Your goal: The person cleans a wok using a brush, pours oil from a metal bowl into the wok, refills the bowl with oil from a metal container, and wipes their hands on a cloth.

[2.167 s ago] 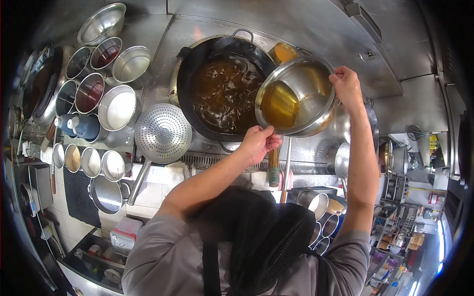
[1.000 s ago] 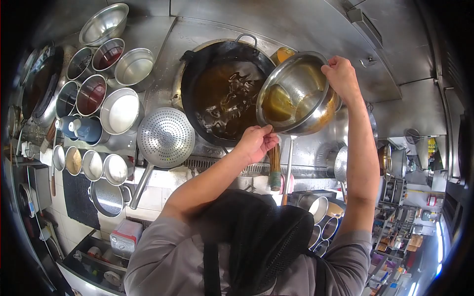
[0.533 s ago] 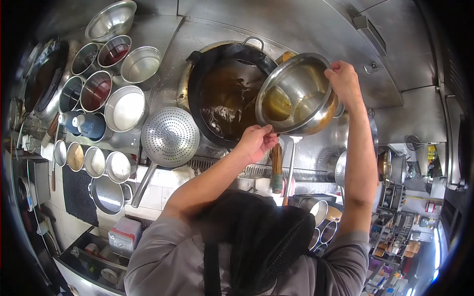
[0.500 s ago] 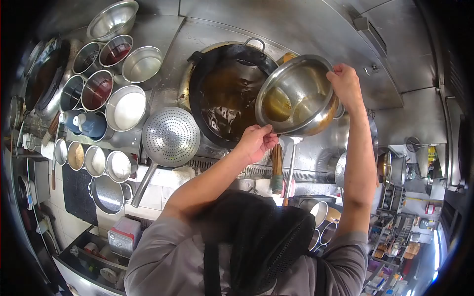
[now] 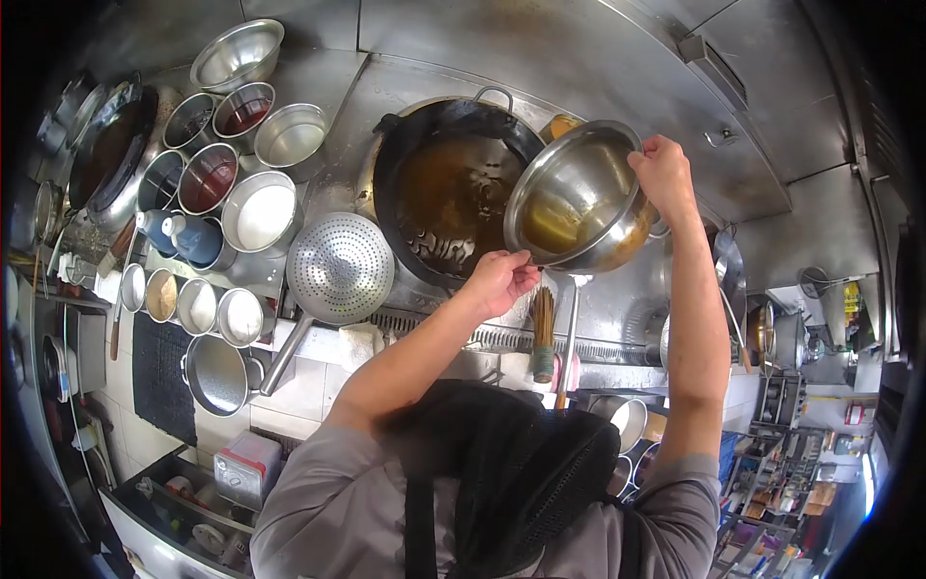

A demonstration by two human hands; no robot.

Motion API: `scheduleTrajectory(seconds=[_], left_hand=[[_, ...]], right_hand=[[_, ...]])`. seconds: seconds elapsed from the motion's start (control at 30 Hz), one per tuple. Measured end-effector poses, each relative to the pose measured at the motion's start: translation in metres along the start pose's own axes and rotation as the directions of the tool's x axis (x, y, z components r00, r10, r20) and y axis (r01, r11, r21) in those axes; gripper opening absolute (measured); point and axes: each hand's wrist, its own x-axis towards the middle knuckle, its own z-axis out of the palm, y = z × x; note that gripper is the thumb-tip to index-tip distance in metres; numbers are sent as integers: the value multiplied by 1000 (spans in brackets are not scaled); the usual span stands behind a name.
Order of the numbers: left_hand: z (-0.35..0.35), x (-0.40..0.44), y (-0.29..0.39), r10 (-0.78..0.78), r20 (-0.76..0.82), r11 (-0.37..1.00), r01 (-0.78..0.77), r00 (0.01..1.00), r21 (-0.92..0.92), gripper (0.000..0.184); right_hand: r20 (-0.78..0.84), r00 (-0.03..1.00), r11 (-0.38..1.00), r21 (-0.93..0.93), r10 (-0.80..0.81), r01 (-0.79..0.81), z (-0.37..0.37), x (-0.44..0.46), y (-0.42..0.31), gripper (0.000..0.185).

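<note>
A large steel mixing bowl is tilted leftward over the right rim of a black wok, with some yellowish oil pooled in its lower side. My left hand pinches the bowl's near lower rim. At the upper right, my right hand grips the far rim, fingers wrapped over the edge. Dark brown oil fills much of the wok, its surface rippled and shiny. Just below the bowl lies a bamboo brush with a green-bound end.
Left of the wok rests a perforated strainer, its handle pointing toward me. Several steel pots, one with white contents, stand farther left beside blue-black bottles. An empty-looking steel bowl sits at the back left.
Both hands still hold the bowl, tilted much as before, and the oil pool inside has shifted slightly. The whole view has moved a little, so the counter items appear lower and to the right.
</note>
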Motion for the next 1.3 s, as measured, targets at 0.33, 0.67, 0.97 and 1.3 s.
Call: scheduleTrajectory(seconds=[0.33,0.67,0.97,1.3], left_hand=[[4,-6,-6,-65,3,997,65,998,-30,16],[5,-25,23,196,-39,964,-185,980,192,14],[14,-160,41,849,-28,428,-655,528,623,22],[-6,-471,-159,913,-339,213,-440,-229,872,16]], right_hand=[[73,995,995,-73,-60,65,-9,-9,-38,33],[3,1000,965,263,-13,12,7,-9,31,29],[272,947,525,839,-172,-146,95,-69,19,27],[339,464,313,940,-818,-135,189,-339,-171,27]])
